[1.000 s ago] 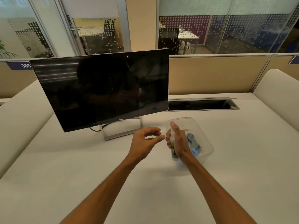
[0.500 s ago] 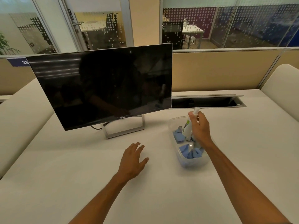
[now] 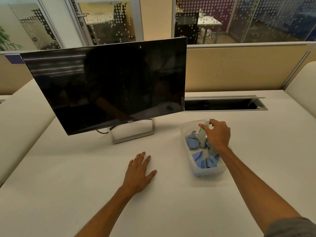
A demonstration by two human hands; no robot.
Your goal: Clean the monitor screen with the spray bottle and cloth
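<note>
A black Dell monitor (image 3: 109, 86) stands tilted on its silver stand at the left of the white desk (image 3: 85, 185), its screen dark. To its right a clear plastic tub (image 3: 209, 171) holds crumpled blue cloths (image 3: 206, 161). A small pale spray bottle (image 3: 202, 131) with a clear cap stands among them at the tub's far end. My right hand (image 3: 218, 135) reaches over the tub, thumb and fingers closed around the bottle's upper part. My left hand (image 3: 139, 171) lies flat on the desk in front of the monitor, fingers apart, holding nothing.
An open cable slot (image 3: 220, 105) runs along the desk's back edge behind the tub. A tan partition (image 3: 239, 69) rises behind it, with glass walls beyond. Padded white side panels flank the desk at the left (image 3: 22, 117) and right (image 3: 302, 82).
My right hand carried the spray bottle from in front of me to the tub's far end and lowered it among the cloths. My left hand dropped flat onto the desk.
</note>
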